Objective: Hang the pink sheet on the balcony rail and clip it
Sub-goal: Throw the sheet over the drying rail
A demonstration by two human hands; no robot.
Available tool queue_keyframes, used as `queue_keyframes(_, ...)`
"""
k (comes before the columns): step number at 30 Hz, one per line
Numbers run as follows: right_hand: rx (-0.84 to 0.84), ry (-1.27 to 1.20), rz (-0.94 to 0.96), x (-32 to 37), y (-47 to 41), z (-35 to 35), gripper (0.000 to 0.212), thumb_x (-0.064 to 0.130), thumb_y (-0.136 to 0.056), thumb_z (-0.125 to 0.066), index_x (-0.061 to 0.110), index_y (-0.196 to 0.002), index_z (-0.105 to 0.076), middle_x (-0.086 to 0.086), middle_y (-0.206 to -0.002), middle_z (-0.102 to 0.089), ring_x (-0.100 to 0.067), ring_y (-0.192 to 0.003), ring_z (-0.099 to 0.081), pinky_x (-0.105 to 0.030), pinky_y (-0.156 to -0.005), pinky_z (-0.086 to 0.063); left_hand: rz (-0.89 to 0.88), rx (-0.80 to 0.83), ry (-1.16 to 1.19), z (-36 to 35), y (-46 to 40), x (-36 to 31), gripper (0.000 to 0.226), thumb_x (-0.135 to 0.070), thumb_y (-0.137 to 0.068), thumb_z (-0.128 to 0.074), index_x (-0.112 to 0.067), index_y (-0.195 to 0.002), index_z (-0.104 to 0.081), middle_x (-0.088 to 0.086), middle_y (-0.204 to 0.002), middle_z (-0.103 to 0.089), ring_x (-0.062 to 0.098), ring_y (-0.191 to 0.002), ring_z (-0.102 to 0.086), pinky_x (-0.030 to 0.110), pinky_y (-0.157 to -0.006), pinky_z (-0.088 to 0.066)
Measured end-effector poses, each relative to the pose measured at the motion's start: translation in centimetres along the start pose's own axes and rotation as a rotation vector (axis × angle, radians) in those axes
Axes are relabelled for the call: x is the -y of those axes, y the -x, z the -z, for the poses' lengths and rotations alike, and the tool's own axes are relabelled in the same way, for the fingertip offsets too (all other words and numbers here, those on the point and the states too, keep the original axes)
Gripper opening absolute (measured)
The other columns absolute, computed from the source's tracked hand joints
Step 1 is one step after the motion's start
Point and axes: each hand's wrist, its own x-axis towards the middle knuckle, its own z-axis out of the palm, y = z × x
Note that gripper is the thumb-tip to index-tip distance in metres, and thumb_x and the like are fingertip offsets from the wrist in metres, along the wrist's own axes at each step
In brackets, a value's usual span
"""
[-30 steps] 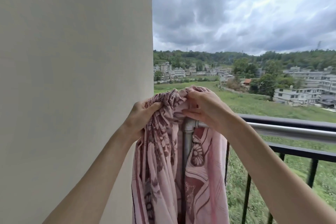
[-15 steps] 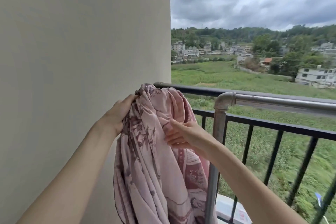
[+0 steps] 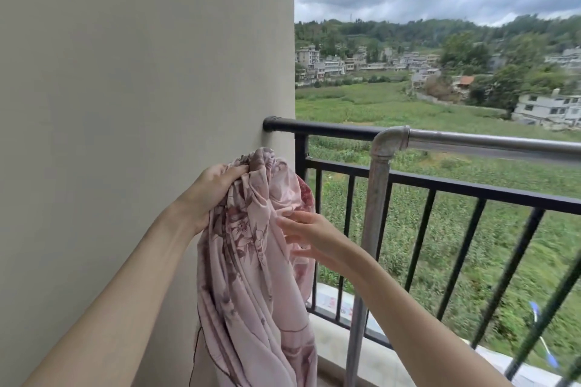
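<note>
Pink sheet held bunched below the rail, beside the wall

The left hand (image 3: 213,188) is raised, fingers clenched around the gathered top of the pink sheet (image 3: 251,261); the rest hangs down. The right hand (image 3: 306,237) reaches in from the right, fingers spread and touching the folds. Compared with 0.5 s ago, the bundle sits lower, clear of the black balcony rail (image 3: 330,130) and left of the grey pipe (image 3: 377,198).

Thin pink floral-printed cloth sheet (image 3: 251,261), soft, matt; black painted metal balcony rail (image 3: 330,130), smooth; grey galvanised steel pipe (image 3: 375,198), dull sheen.
</note>
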Motion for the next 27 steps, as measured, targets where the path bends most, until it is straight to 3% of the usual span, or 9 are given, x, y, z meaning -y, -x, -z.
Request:
queue_keyframes(4,-0.201,0.026,0.019,-1.3,-0.4,-0.6,0.015,0.015,-0.082,-0.067,0.006,-0.093,-0.072,-0.016,-0.097,-0.070,-0.017,-0.084,-0.059,-0.039,-0.093,-0.048,-0.024,0.015,-0.016,0.5,0.5,0.9,0.018,-0.017,-0.095,-0.045,-0.005,-0.092,-0.058,0.006,-0.069,-0.068,0.013,-0.059,-0.065,0.020,-0.051,-0.051)
queue_keyframes(7,-0.347,-0.016,0.047,-2.4,0.2,-0.3,0.015,0.024,-0.085,-0.065,0.011,-0.092,-0.068,-0.002,-0.090,-0.066,-0.014,-0.086,-0.059,-0.029,-0.080,-0.048,-0.053,-0.016,-0.012,1.2,0.9,1.2,0.016,-0.015,-0.096,-0.045,-0.007,-0.092,-0.058,0.001,-0.066,-0.069,0.010,-0.059,-0.065,0.017,-0.050,-0.050)
queue_keyframes(10,-0.422,-0.084,-0.012,-4.4,0.6,0.5,0.039,0.042,-0.090,-0.052,0.013,-0.117,-0.053,-0.001,-0.109,-0.061,-0.011,-0.095,-0.059,-0.027,-0.079,-0.046,-0.056,-0.023,0.012,2.0,1.6,1.6,0.016,-0.015,-0.095,-0.045,-0.008,-0.093,-0.059,0.000,-0.067,-0.070,0.009,-0.060,-0.066,0.017,-0.052,-0.051)
queue_keyframes(13,-0.352,-0.031,-0.107,-6.1,0.6,0.5,0.076,0.057,-0.084,-0.051,0.018,-0.144,-0.026,-0.006,-0.142,-0.043,-0.019,-0.123,-0.047,-0.040,-0.096,-0.039,-0.051,-0.019,-0.002,2.2,2.0,2.2,0.016,-0.017,-0.094,-0.046,-0.007,-0.095,-0.058,0.004,-0.073,-0.069,0.011,-0.063,-0.066,0.019,-0.055,-0.052)
queue_keyframes(17,-0.566,-0.112,-0.271,-8.4,1.0,0.4,0.096,0.054,-0.071,-0.071,0.007,-0.143,-0.026,-0.012,-0.146,-0.034,-0.028,-0.130,-0.039,-0.044,-0.103,-0.036,-0.067,-0.011,0.011,2.2,2.4,2.6,0.018,-0.017,-0.095,-0.044,-0.010,-0.090,-0.060,0.000,-0.070,-0.070,0.010,-0.063,-0.067,0.018,-0.055,-0.052)
queue_keyframes(19,-0.451,-0.298,-0.449,-9.8,1.5,0.2,0.069,0.049,-0.071,-0.073,0.004,-0.120,-0.055,-0.009,-0.115,-0.062,-0.026,-0.105,-0.058,-0.041,-0.088,-0.047,-0.072,-0.003,0.012,2.3,2.6,2.8,0.019,-0.017,-0.096,-0.044,-0.011,-0.089,-0.061,0.000,-0.070,-0.071,0.011,-0.064,-0.067,0.019,-0.056,-0.052)
queue_keyframes(21,-0.362,-0.342,-0.489,-10.1,1.7,-0.4,0.028,0.031,-0.080,-0.070,0.007,-0.094,-0.064,-0.004,-0.085,-0.065,-0.019,-0.080,-0.060,-0.033,-0.072,-0.049,-0.062,-0.019,0.020,2.4,2.7,2.9,0.019,-0.017,-0.096,-0.044,-0.011,-0.089,-0.061,0.000,-0.070,-0.071,0.012,-0.065,-0.067,0.019,-0.055,-0.052)
queue_keyframes(24,-0.401,-0.349,-0.363,-8.1,1.3,-0.5,0.014,0.014,-0.086,-0.061,0.007,-0.097,-0.067,-0.004,-0.082,-0.064,-0.014,-0.073,-0.058,-0.030,-0.067,-0.047,-0.048,-0.067,0.020,2.7,2.5,3.7,0.018,-0.018,-0.095,-0.045,-0.009,-0.092,-0.060,0.003,-0.073,-0.070,0.012,-0.064,-0.067,0.019,-0.057,-0.053)
queue_keyframes(27,-0.366,-0.373,-0.207,-3.7,2.1,0.5,0.018,0.016,-0.090,-0.058,0.011,-0.104,-0.068,-0.003,-0.093,-0.067,-0.013,-0.082,-0.058,-0.040,-0.085,-0.049,-0.015,-0.163,0.025,3.3,2.0,5.1,0.017,-0.017,-0.095,-0.047,-0.006,-0.098,-0.059,0.006,-0.077,-0.069,0.011,-0.064,-0.067,0.020,-0.059,-0.054)
